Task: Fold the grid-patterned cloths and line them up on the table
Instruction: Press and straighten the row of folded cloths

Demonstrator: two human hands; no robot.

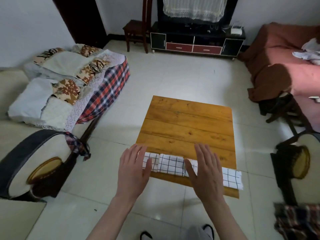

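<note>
Several folded white cloths with a black grid lie in a row along the near edge of the wooden table (187, 122). The middle cloth (171, 164) shows fully; the rightmost cloth (232, 178) hangs slightly over the table's right corner. My left hand (133, 172) hovers flat, fingers apart, over the leftmost cloth (152, 161) and hides part of it. My right hand (206, 172) is spread flat over another cloth to the right of the middle, covering most of it. Neither hand grips anything.
A sofa with patterned covers and a plaid blanket (107, 94) stands to the left. A TV cabinet (195, 44) is at the far wall, a pink-covered bed (284, 70) on the right, with dark chairs (290, 163) beside the table. Tiled floor surrounds the table.
</note>
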